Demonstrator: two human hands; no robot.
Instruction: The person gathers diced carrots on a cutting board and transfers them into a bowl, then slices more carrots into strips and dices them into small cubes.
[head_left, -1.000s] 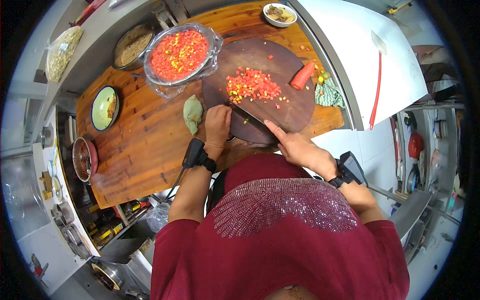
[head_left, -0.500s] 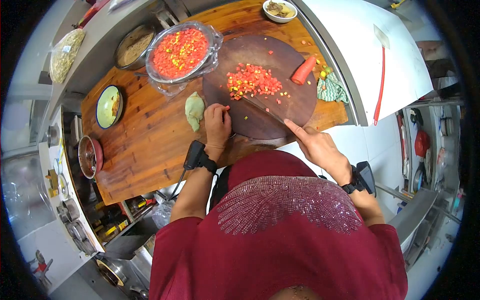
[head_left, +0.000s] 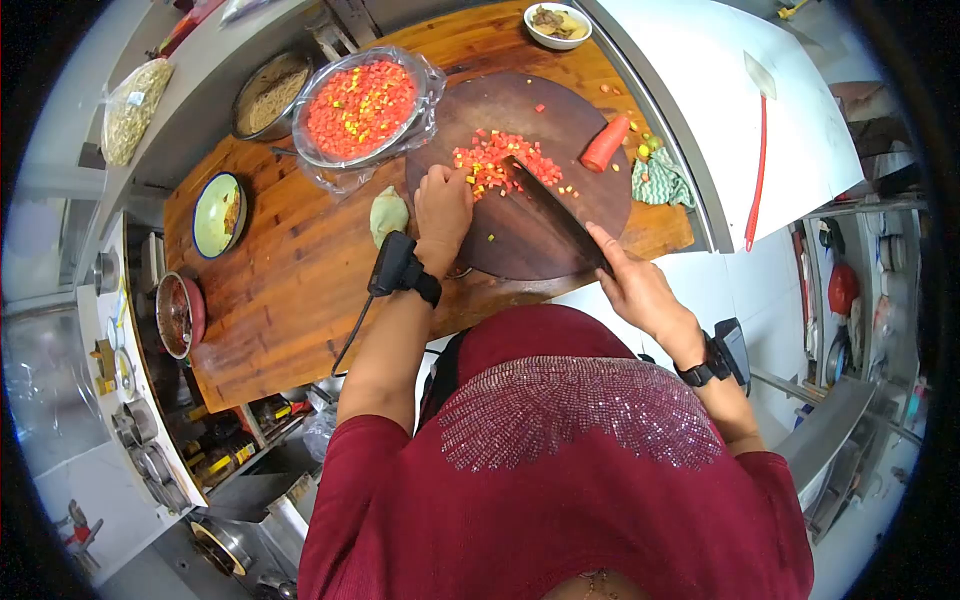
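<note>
My right hand (head_left: 640, 287) is closed round the handle of a kitchen knife (head_left: 556, 212). The dark blade slants up and left across the round chopping board (head_left: 590, 215), its tip at the right part of a heap of diced carrot (head_left: 495, 150). At the heap's left edge is my left hand (head_left: 442, 205), fingers curled together; whether they hold a piece is hidden. A thick piece of peeled carrot (head_left: 605, 145) lies at the board's right side. Just left of my left hand sits a crumpled pale green cloth (head_left: 388, 213).
A plastic-lined bowl of red and yellow dice (head_left: 405, 140) stands beyond the cloth. A green-striped cloth (head_left: 662, 180) lies right of the board. A pale green bowl (head_left: 212, 238) and a red bowl (head_left: 198, 318) are at the left, a white bowl (head_left: 540, 35) at the back.
My left hand has moved up from the board's lower left to the heap's edge. The knife blade has turned and shifted up and right, now showing its broad side.
</note>
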